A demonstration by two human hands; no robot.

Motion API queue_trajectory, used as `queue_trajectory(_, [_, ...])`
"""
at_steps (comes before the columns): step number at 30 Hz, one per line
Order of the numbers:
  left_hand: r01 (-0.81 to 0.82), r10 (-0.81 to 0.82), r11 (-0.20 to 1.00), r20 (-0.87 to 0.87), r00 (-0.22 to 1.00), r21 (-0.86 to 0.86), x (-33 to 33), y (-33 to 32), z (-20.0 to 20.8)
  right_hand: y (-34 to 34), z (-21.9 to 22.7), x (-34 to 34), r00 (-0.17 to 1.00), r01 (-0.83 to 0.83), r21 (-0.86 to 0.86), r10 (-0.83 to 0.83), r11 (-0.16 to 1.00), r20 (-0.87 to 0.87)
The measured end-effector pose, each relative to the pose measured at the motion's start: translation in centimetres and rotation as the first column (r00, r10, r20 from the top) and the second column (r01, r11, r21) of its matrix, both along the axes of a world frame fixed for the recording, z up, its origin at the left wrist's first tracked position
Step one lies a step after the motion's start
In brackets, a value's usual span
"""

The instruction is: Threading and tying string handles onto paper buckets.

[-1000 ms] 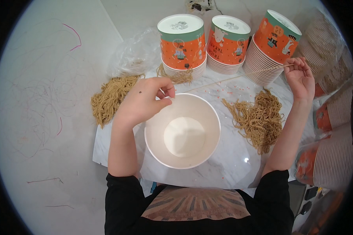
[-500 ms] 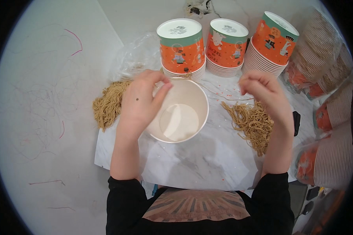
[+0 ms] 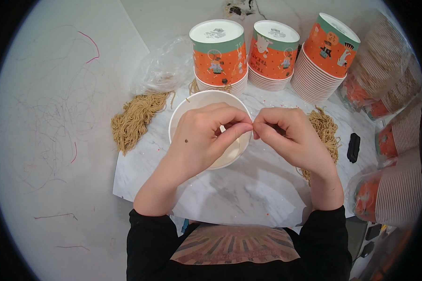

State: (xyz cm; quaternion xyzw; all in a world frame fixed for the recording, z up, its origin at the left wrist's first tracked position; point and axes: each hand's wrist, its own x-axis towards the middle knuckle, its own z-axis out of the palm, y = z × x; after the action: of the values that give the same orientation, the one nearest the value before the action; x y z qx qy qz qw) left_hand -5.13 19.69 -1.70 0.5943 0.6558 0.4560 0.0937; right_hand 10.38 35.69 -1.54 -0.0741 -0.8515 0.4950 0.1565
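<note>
Over the right rim of an upright, open white paper bucket, my two hands meet fingertip to fingertip. My left hand is closed in a pinch of thumb and forefinger above the bucket's mouth. Just right of the rim, my right hand pinches too, thumb tip against curled fingers. Whatever lies between the fingertips is too small to make out. A heap of tan cords shows partly behind my right hand and wrist. Another bundle of tan cords lies left of the bucket.
Upside-down stacks of orange and green printed paper buckets, left, middle and right, stand behind. Clear plastic lies crumpled at back left. Bagged bucket stacks line the right side. A black object rests on the marbled tabletop.
My right hand has come left and down from beside the back stacks to meet my left. My left hand has moved right across the bucket's mouth. Both now pinch fingertip to fingertip.
</note>
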Motion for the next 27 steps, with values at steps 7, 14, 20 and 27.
queue_trajectory(7, [-0.053,0.054,0.999,-0.024,0.998,0.005,0.1,-0.1,0.4,-0.6,0.7,-0.1,0.997,0.039,-0.087,-0.045,0.995,-0.067])
queue_trajectory(14, [-0.027,0.029,0.999,0.045,0.999,-0.045,0.1,-0.5,0.9,-0.8,0.5,0.0,0.990,0.052,-0.056,-0.059,0.997,-0.127])
queue_trajectory(20, [-0.022,0.025,0.999,0.070,0.997,-0.036,0.2,-0.9,1.5,-0.8,0.5,0.0,0.989,0.050,-0.039,-0.055,0.998,-0.141])
queue_trajectory(27, [0.040,-0.047,0.976,-0.024,0.999,-0.213,-0.2,-1.9,2.1,-0.9,1.0,0.2,0.991,0.050,0.094,-0.037,0.994,-0.131])
